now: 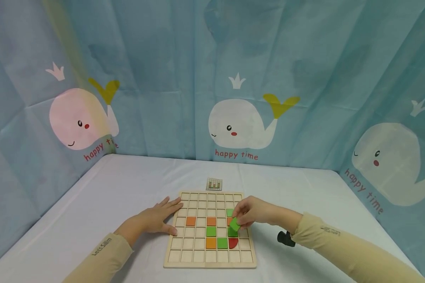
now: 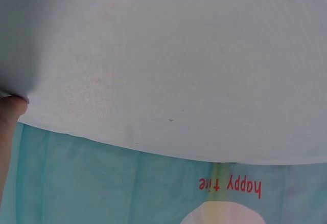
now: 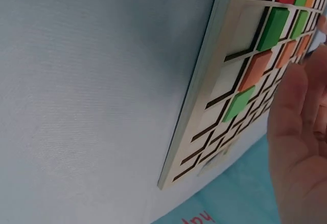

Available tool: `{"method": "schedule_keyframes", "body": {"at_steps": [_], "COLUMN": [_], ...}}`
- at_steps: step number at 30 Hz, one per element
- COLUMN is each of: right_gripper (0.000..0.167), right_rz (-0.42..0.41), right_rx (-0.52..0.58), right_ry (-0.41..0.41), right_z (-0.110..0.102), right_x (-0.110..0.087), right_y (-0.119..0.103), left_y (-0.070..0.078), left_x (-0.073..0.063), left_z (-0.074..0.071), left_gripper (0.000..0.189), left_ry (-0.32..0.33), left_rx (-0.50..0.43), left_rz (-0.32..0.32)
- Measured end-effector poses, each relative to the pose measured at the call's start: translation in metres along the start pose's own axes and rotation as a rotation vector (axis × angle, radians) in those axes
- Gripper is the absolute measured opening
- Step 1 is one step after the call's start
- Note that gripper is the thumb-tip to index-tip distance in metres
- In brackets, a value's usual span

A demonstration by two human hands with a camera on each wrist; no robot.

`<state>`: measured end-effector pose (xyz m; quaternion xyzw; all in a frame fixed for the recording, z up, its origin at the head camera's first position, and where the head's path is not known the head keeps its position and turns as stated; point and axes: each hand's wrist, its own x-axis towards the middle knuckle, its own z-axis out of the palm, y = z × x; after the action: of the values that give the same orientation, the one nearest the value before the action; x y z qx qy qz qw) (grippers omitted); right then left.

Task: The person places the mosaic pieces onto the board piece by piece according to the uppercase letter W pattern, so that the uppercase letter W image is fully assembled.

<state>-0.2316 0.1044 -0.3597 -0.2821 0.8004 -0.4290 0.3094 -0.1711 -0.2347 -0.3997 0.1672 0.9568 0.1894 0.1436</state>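
Note:
A wooden grid board lies on the white table, with coloured tiles in some of its squares. My left hand rests at the board's left edge, fingers spread; only one finger shows in the left wrist view. My right hand pinches a green square tile, tilted over the board's right part. That held tile is hidden in the right wrist view. Just below it in the head view sits a darker green tile, next to a red rounded tile. Behind the fingers, an orange tile adjoins a light green tile.
More orange tiles and green tiles sit in the grid. A small card with a grid pattern lies beyond the board's far edge. Near the right sleeve is a small black object. A blue whale-print curtain stands behind the table.

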Motion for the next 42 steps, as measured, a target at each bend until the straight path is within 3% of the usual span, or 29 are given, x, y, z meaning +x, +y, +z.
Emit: {"method": "schedule_keyframes", "body": {"at_steps": [12,32,42], "right_gripper": [0.012,0.012,0.009], "right_rz": [-0.04,0.0,-0.061], "right_rx": [-0.021,0.029,0.027], "right_ry": [-0.027,-0.031,-0.067], "right_z": [0.016,0.038,0.058], "right_x": [0.01,0.034,0.05], "right_y": [-0.009,-0.012,-0.02], "left_y": [-0.002,-0.001,-0.002], "left_x": [0.0,-0.001,0.0], "left_z": [0.0,0.001,0.001], "left_gripper": [0.096,0.095,0.096], "left_ry": [0.002,0.001,0.007], "left_rx": [0.006,0.007,0.008], "left_rz": [0.004,0.004,0.004]}}
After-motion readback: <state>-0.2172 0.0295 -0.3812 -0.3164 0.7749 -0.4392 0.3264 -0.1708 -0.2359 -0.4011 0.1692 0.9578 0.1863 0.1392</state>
